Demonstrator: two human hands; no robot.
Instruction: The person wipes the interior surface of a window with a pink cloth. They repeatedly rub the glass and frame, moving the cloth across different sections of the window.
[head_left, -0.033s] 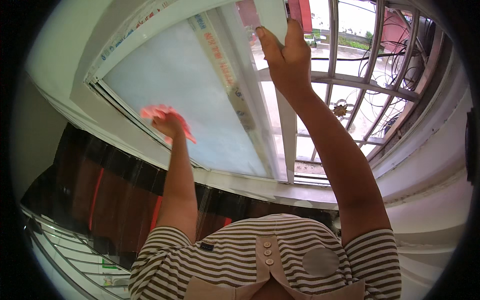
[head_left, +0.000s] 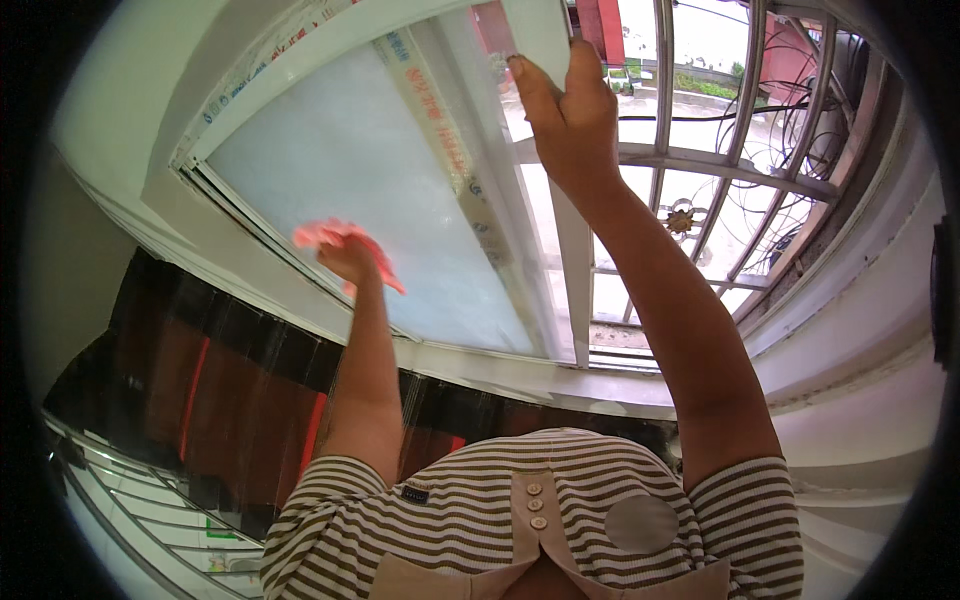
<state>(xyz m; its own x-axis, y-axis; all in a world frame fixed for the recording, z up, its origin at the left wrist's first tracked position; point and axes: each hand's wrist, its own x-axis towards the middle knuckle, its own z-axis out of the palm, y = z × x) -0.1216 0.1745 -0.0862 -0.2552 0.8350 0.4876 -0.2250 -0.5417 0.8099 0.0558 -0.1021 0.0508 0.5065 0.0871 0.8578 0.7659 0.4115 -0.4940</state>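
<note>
My left hand (head_left: 350,262) is closed on a pink cloth (head_left: 318,233), pressed to the lower left part of a frosted window pane (head_left: 330,150). Part of the cloth sticks out past my fingers on both sides. High up on the right, my right hand (head_left: 578,125) grips the white upright window frame (head_left: 540,35) at its edge. The thumb lies on the near face, and the other fingers are mostly hidden behind the frame. A strip of printed protective film (head_left: 445,135) runs down the frame beside the pane.
Metal security bars (head_left: 700,165) stand outside the open part at right, with tangled black cables (head_left: 800,150) behind them. The window track (head_left: 240,215) borders the pane at lower left. Below are dark brown panels (head_left: 250,390) and a metal railing (head_left: 130,520).
My left hand and the pink cloth have moved slightly right and down across the pane. My right hand stays on the frame, almost unmoved.
</note>
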